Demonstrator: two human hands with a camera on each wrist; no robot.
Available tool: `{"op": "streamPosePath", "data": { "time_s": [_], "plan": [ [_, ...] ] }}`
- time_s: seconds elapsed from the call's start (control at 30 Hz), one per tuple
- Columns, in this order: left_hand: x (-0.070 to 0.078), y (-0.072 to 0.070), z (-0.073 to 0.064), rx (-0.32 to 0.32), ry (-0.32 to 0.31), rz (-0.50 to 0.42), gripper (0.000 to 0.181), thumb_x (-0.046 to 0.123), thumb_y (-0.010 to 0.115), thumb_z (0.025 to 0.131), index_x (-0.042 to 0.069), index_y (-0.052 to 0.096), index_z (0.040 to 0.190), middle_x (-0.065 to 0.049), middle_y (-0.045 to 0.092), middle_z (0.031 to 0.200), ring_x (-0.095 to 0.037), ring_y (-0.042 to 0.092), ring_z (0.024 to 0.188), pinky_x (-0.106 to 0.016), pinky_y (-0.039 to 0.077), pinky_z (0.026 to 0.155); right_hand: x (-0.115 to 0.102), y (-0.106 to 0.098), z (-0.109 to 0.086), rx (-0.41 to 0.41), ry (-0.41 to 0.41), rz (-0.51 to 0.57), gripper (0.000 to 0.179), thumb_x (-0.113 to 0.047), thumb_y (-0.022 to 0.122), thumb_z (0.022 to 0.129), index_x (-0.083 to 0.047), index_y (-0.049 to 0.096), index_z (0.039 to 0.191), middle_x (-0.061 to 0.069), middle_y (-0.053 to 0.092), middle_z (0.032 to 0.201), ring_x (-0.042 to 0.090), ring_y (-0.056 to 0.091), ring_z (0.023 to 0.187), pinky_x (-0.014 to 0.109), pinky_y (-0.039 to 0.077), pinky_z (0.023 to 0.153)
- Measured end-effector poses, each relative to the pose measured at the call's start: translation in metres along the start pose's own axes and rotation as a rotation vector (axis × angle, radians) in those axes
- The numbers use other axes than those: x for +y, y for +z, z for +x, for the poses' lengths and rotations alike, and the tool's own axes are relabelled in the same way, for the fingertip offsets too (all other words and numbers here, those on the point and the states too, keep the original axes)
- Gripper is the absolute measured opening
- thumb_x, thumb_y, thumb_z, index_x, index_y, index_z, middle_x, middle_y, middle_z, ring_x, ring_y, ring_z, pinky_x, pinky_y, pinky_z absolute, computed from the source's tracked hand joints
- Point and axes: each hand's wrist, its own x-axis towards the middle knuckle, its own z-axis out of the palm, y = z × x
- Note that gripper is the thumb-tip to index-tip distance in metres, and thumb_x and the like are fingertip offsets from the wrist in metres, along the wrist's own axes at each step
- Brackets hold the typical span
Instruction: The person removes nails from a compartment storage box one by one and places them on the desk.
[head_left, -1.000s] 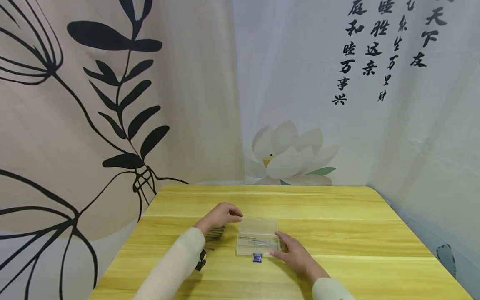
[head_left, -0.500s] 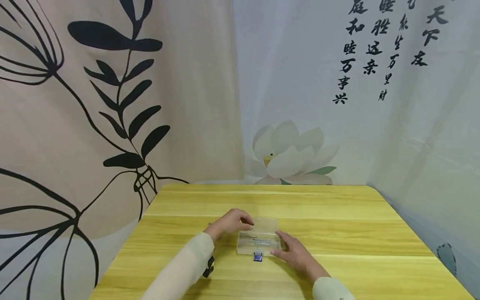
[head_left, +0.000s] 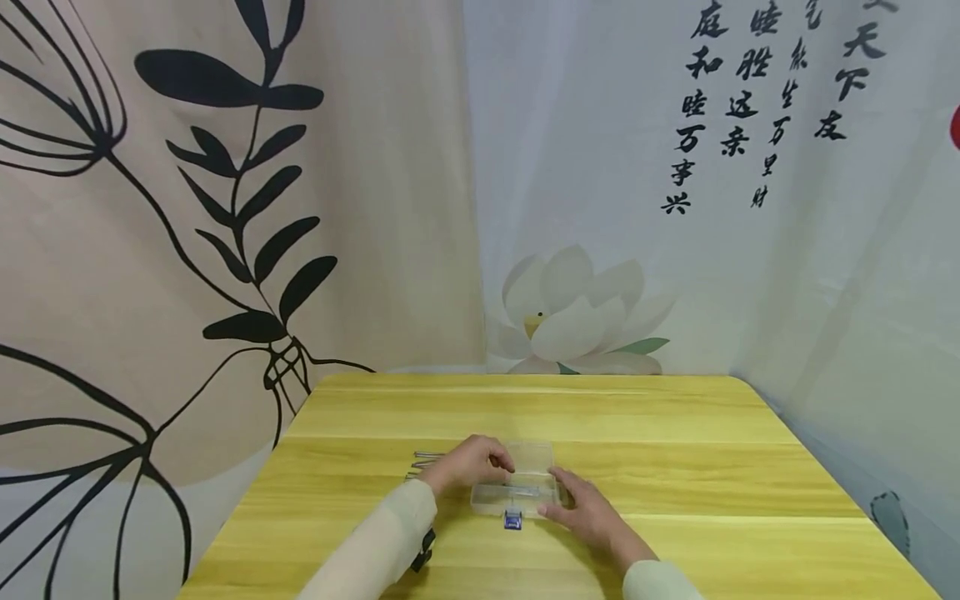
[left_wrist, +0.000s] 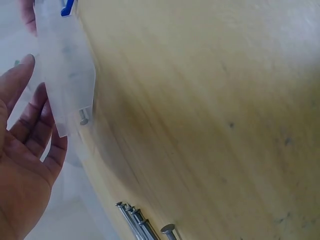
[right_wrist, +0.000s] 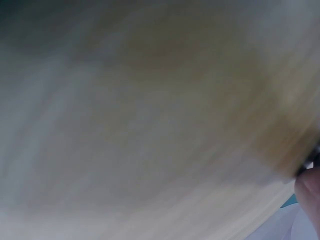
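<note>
A clear plastic box [head_left: 491, 500] with a blue latch [head_left: 513, 520] lies on the table, its lid [head_left: 534, 455] folded back. My left hand [head_left: 471, 463] is over the box's left part. In the left wrist view its thumb and fingers stand apart, and I see nothing between them. A nail [left_wrist: 83, 118] shows at the end of the box there. My right hand [head_left: 588, 508] holds the box's right side, thumb at the front and fingers behind. Several metal nails [left_wrist: 134, 216] lie on the table left of the box, partly behind my left wrist in the head view.
The yellow wooden table [head_left: 712, 467] reaches back to a printed curtain [head_left: 405, 208]. A black band [head_left: 424, 550] shows at my left sleeve. The right wrist view is blurred and shows mostly tabletop, with part of a finger [right_wrist: 310, 192] at its right edge.
My left hand has moved right and nearer to me, from beyond the box's left edge to over the box. My right hand and the box have stayed put.
</note>
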Motion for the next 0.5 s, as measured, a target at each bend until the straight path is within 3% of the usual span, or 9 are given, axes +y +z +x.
{"op": "streamPosePath", "data": {
  "time_s": [0.5],
  "plan": [
    [-0.0035, 0.0046, 0.0029, -0.009, -0.047, 0.061, 0.006, 0.013, 0.074, 0.09, 0.017, 0.078, 0.091, 0.012, 0.06, 0.092, -0.007, 0.052, 0.084, -0.026, 0.047, 0.076, -0.0027, -0.0015, -0.0022, -0.009, -0.001, 0.007, 0.072, -0.04, 0.071, 0.091, -0.009, 0.043, 0.15, 0.027, 0.037, 0.15, 0.052, 0.031, 0.136, 0.069, 0.025, 0.105]
  ]
}}
